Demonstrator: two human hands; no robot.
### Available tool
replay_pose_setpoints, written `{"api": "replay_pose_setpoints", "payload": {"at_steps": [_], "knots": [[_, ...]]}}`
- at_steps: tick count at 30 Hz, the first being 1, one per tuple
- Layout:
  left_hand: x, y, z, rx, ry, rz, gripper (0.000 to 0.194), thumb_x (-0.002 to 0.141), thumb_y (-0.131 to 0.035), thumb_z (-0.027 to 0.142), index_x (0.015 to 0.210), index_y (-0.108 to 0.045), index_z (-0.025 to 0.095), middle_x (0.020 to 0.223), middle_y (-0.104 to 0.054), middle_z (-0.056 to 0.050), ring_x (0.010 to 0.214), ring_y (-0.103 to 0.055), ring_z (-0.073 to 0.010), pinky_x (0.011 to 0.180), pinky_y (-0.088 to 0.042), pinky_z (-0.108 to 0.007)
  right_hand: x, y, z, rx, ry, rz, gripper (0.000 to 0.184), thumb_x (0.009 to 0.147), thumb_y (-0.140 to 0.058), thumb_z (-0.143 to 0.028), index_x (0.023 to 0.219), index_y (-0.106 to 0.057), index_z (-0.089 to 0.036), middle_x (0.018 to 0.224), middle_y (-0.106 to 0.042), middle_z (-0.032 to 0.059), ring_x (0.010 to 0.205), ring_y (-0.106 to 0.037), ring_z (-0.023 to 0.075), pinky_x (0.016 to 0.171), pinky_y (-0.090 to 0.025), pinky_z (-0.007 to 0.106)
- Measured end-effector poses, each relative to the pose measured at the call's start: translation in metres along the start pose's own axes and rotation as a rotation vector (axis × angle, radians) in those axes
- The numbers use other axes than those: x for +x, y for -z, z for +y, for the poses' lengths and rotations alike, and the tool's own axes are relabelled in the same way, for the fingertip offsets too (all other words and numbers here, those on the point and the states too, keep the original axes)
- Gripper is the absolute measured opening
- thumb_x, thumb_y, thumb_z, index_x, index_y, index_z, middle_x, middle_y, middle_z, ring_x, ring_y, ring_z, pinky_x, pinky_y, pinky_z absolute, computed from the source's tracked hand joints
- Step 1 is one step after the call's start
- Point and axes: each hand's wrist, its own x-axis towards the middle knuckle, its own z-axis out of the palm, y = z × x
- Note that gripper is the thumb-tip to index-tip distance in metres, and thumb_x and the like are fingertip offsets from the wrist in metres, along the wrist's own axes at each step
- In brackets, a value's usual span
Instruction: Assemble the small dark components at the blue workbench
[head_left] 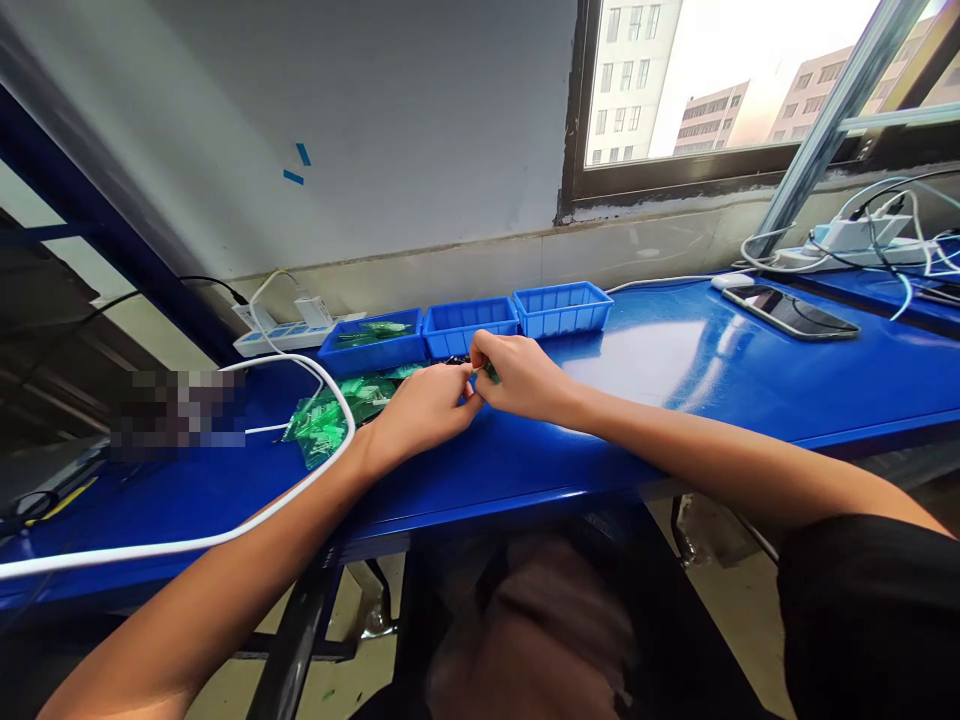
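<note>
Green packets point(325, 425) lie on the worktop point(600, 385), left of your hands. Left hand point(431, 405) meets right point(517, 375) before the middle blue bin point(470, 328), small green piece point(491, 371) at your right fingers; can't tell whether either hand's fingers are clamped.

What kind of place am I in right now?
Probably a workshop or small-parts assembly bench: there's a long blue worktable, three open blue plastic bins in a row, and green packets of small parts beside your left hand.
</note>
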Motion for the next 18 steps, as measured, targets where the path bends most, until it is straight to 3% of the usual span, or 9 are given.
{"api": "replay_pose_setpoints", "payload": {"at_steps": [11, 18], "knots": [[0.0003, -0.0026, -0.0003, 0.033, -0.012, 0.032, 0.022, 0.078, -0.042, 0.027, 0.086, -0.060, 0.017, 0.083, -0.068, -0.006, 0.072, -0.062, -0.0200, 0.055, -0.035, -0.025, 0.0000, -0.0020, -0.0003, 0.006, -0.003, -0.064, 0.024, 0.069, -0.045, -0.008, 0.091, -0.049, -0.015, 0.079, -0.062, 0.0047, 0.066, -0.052, 0.0139, 0.056, -0.030, 0.024], [0.0002, 0.0006, -0.0051, -0.015, 0.043, 0.147, 0.032, 0.084, -0.035, 0.031, 0.095, -0.063, 0.021, 0.084, -0.069, -0.005, 0.070, -0.061, -0.0193, 0.055, -0.032, -0.025, 0.0030, 0.0018, 0.0028, 0.090, -0.026, 0.031, 0.023, 0.073, -0.044, -0.011, 0.095, -0.046, -0.016, 0.074, -0.059, 0.0021, 0.065, -0.050, 0.0131, 0.059, -0.033, 0.024]]}}
